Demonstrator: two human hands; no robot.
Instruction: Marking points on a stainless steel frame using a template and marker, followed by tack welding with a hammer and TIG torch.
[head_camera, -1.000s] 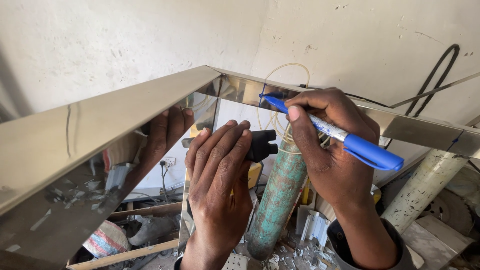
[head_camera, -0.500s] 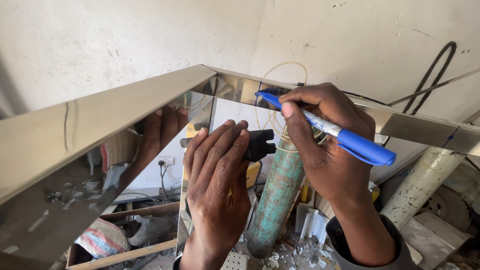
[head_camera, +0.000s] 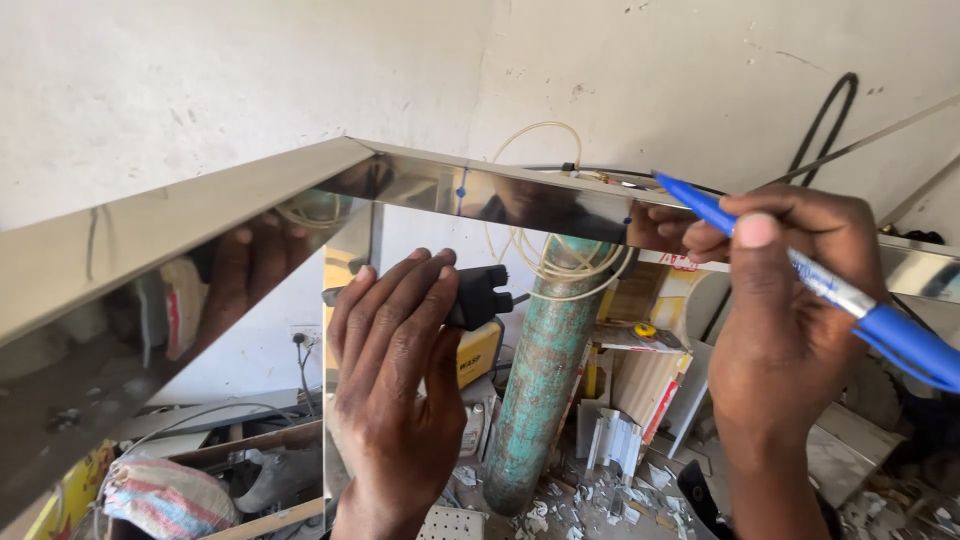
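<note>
Pointing up-left, its long axis slanting down-right, the blue plastic marker (head_camera: 850, 300) sits pinched in the right hand (head_camera: 790, 320), tip at the mirror-polished steel frame (head_camera: 560, 200); the left hand (head_camera: 395, 380), fingers flat, presses it before a whitewashed wall (head_camera: 250, 80).

Workshop: gas cylinder (head_camera: 545, 370), welding machine (head_camera: 478, 352), floor debris (head_camera: 590, 500)

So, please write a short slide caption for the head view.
Right hand holds a blue marker against a polished metal frame; left hand rests flat.

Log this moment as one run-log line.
left hand: flat against vertical metal strip | right hand: holds blue marker, tip at mirror-finish metal frame | behind: green gas cylinder
</note>
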